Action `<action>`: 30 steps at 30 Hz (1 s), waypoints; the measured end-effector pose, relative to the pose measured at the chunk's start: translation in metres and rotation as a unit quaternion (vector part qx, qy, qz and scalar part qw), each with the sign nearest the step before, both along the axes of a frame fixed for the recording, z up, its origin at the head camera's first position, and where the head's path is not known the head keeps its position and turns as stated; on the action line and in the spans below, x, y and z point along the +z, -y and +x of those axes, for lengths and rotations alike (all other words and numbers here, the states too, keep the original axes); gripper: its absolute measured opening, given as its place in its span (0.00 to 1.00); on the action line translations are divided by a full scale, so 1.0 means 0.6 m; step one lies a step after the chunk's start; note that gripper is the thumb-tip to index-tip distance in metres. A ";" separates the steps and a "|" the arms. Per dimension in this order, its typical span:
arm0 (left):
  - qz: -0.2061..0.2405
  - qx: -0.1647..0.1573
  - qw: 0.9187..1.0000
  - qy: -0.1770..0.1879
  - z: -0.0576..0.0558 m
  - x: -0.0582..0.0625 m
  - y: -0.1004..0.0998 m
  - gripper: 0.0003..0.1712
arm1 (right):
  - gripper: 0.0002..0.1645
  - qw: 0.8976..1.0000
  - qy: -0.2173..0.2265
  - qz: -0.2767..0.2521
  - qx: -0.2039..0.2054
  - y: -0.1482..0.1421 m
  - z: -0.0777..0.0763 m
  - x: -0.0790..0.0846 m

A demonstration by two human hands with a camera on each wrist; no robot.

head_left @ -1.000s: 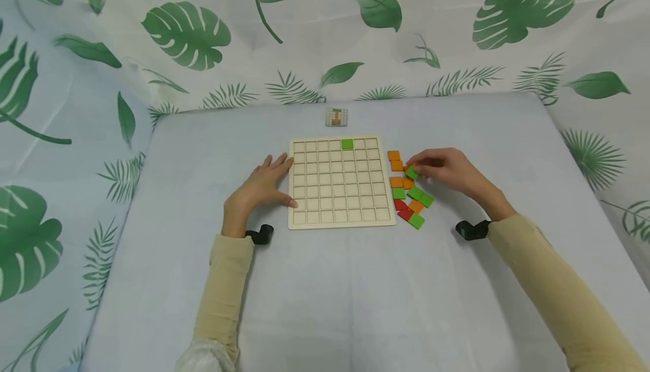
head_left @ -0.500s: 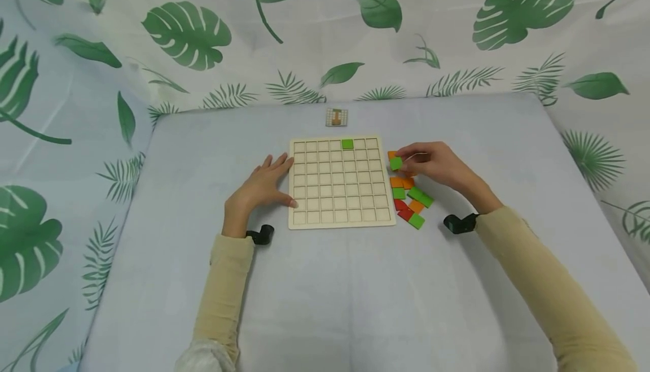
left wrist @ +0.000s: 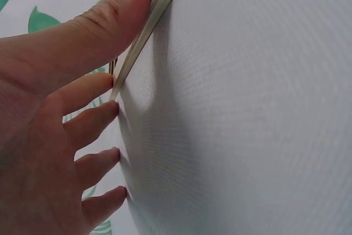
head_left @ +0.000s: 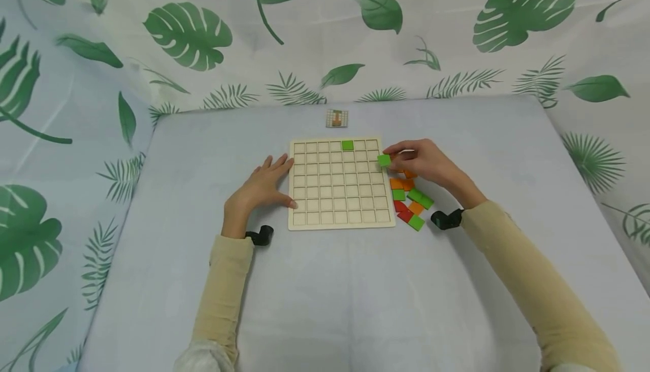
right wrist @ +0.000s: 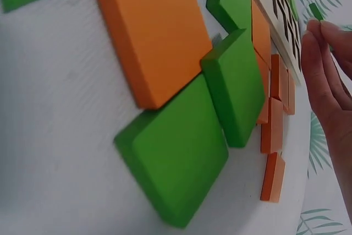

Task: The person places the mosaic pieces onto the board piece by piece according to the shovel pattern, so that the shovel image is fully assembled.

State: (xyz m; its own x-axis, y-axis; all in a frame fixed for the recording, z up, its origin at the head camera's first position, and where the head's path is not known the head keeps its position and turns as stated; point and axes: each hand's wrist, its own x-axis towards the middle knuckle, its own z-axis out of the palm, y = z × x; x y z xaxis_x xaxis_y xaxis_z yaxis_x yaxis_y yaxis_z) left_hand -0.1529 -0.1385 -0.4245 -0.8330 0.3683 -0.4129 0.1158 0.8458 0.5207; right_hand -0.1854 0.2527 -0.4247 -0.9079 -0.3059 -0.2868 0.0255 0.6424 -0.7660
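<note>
1. Fingers (head_left: 400, 147) of the right hand (head_left: 425, 161) pinch a green tile (head_left: 383, 160) by the right rim of the wooden board (head_left: 324, 192), toward its far end; whether tile and wood touch, I cannot tell.
2. Spread out, the left hand (head_left: 261, 184) steadies against the board's left side, thumb and one fingertip at its edge, other fingertips down on the desk (head_left: 325, 293) just beside it.
3. Nearer than the board, a tan left sleeve (head_left: 223, 287) comes up on its left and a tan right sleeve (head_left: 523, 270) on its right, each with a black wrist camera (head_left: 447, 220) at the cuff.
4. Right of the board, by its near corner, lie red pieces (head_left: 405, 215), a green piece (head_left: 416, 223) and an orange piece (head_left: 416, 208).
5. Farther along that same side come a green pair (head_left: 420, 197), another green square (head_left: 398, 195) and some orange tiles (head_left: 396, 183), the farthest partly hidden by the right hand.
6. Set into the board's far row, right of its middle, sits one inlaid green square (head_left: 347, 145).
7. Beyond the board's far rim lies a small pattern card (head_left: 337, 118) with an orange figure on a grid.
8. Farthest back, behind board and desk, hangs a leaf-print cloth (head_left: 325, 39).
</note>
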 end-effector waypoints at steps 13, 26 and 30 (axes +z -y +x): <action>0.003 -0.004 1.000 -0.007 -0.001 -0.005 0.002 0.66 | 0.23 0.999 -0.011 -0.032 -0.006 0.021 -0.026 -0.013; 0.006 -0.002 1.000 -0.004 -0.004 -0.007 0.004 0.66 | 0.24 1.000 -0.013 -0.013 -0.005 0.048 -0.050 -0.015; 0.002 -0.001 1.000 -0.003 -0.005 -0.007 0.000 0.66 | 0.24 1.000 -0.018 -0.010 -0.006 0.055 -0.057 -0.012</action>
State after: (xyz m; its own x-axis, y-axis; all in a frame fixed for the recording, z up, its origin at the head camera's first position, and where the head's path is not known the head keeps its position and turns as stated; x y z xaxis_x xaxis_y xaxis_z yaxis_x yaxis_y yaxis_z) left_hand -0.1558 -0.1387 -0.4285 -0.8352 0.3708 -0.4061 0.1202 0.8437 0.5231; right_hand -0.2198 0.2196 -0.4318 -0.9213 -0.2999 -0.2476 0.0054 0.6267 -0.7792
